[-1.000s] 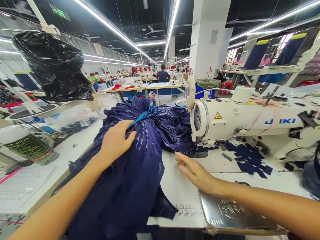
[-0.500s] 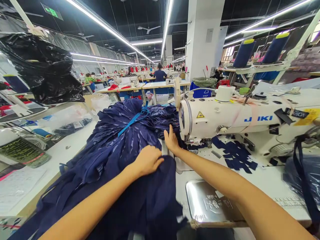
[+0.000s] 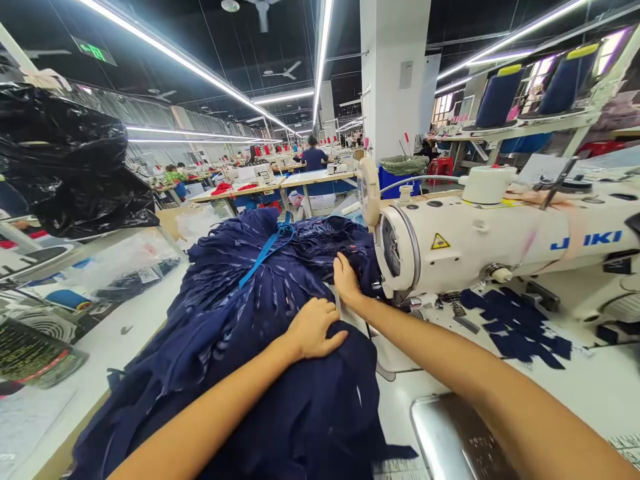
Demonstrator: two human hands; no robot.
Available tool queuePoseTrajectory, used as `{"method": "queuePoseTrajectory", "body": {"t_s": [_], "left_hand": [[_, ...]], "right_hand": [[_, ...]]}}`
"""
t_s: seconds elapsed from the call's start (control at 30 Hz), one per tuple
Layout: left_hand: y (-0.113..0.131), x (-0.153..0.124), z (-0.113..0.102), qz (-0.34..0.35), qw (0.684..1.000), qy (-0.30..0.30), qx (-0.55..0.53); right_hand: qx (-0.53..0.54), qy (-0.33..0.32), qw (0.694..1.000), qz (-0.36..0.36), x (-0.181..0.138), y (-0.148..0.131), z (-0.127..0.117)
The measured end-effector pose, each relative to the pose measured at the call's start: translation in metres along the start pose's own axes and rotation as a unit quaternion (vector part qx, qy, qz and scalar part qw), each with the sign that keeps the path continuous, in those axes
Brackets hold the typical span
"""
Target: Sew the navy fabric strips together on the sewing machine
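Note:
A large heap of navy fabric pieces (image 3: pixel 240 333), gathered and bound with a blue tie (image 3: pixel 263 252), lies in front of me, left of the sewing machine (image 3: pixel 450 240). My left hand (image 3: pixel 315 327) rests on the near part of the heap, its fingers curled into the cloth and thumb out to the side. Farther forward, my right hand (image 3: pixel 347 281) is closed at the edge of the bundled cloth near the machine head; its fingertips are partly hidden. Some of the cloth hangs over the table's front edge.
Navy fabric scraps (image 3: pixel 517 323) lie under the machine arm, with a metal plate (image 3: pixel 440 427) nearer me. Thread cones (image 3: pixel 500 97) stand upper right. A black plastic bag (image 3: pixel 65 160) hangs at left above a dark spray can (image 3: pixel 35 353). A person (image 3: pixel 314 158) sits farther back.
The view has shifted, so the machine looks nearer and farther right. Both hands have moved slightly with the navy fabric, and the right hand's fingers have drawn closer together.

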State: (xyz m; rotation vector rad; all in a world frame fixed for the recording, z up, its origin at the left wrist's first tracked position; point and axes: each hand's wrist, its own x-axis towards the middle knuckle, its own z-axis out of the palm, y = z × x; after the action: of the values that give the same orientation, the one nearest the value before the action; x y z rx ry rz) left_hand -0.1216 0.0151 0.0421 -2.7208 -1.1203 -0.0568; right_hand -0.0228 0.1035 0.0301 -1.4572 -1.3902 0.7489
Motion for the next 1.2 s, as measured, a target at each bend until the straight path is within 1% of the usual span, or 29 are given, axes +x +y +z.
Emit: {"method": "queuePoseTrajectory", "body": {"t_s": [0.1,0.17,0.27,0.3,0.33,0.4,0.5,0.57,0.67,0.7,0.77,0.87,0.93,1.0,1.07,1.2], "left_hand": [[0.006,-0.010,-0.001,-0.031,0.998,0.043,0.014],[0.015,-0.021,-0.002,-0.062,0.995,0.079,0.005],[0.028,-0.036,-0.002,-0.085,0.987,0.135,-0.019],[0.032,-0.041,-0.003,-0.079,0.985,0.149,-0.025],[0.037,-0.045,-0.005,-0.066,0.985,0.158,-0.031],[0.046,-0.051,-0.010,-0.036,0.985,0.164,-0.044],[0.060,-0.055,-0.019,-0.003,0.987,0.145,-0.070],[0.068,-0.052,-0.025,0.023,0.987,0.144,-0.068],[0.080,-0.039,-0.034,0.042,0.982,0.180,-0.047],[0.085,-0.033,-0.038,0.039,0.980,0.189,-0.041],[0.095,-0.021,-0.047,0.025,0.981,0.185,-0.044],[0.114,-0.014,-0.056,0.026,0.984,0.126,-0.124],[0.124,-0.017,-0.059,0.043,0.975,0.097,-0.194],[0.129,-0.022,-0.058,0.046,0.967,0.101,-0.230],[0.128,-0.024,-0.056,0.034,0.965,0.106,-0.237],[0.119,-0.012,-0.053,0.017,0.969,0.081,-0.235]], "right_hand": [[0.041,-0.064,0.996,-0.035,-0.032,0.007,-0.019],[0.068,-0.129,0.987,-0.071,-0.061,0.013,-0.043],[0.073,-0.221,0.961,-0.151,-0.104,0.022,-0.095],[0.069,-0.242,0.952,-0.174,-0.116,0.025,-0.115],[0.061,-0.248,0.948,-0.192,-0.127,0.029,-0.134],[0.036,-0.248,0.943,-0.219,-0.142,0.037,-0.170],[0.002,-0.212,0.953,-0.215,-0.153,0.054,-0.213],[-0.014,-0.162,0.964,-0.211,-0.154,0.069,-0.235],[-0.057,-0.100,0.965,-0.236,-0.147,0.087,-0.259],[-0.082,-0.091,0.961,-0.246,-0.143,0.091,-0.265],[-0.156,-0.081,0.948,-0.265,-0.131,0.095,-0.272],[-0.288,-0.073,0.916,-0.269,-0.106,0.098,-0.271],[-0.358,-0.079,0.892,-0.263,-0.088,0.098,-0.263],[-0.405,-0.088,0.872,-0.261,-0.071,0.096,-0.252],[-0.441,-0.086,0.856,-0.256,-0.058,0.093,-0.238],[-0.508,-0.060,0.827,-0.231,-0.042,0.086,-0.214]]}}
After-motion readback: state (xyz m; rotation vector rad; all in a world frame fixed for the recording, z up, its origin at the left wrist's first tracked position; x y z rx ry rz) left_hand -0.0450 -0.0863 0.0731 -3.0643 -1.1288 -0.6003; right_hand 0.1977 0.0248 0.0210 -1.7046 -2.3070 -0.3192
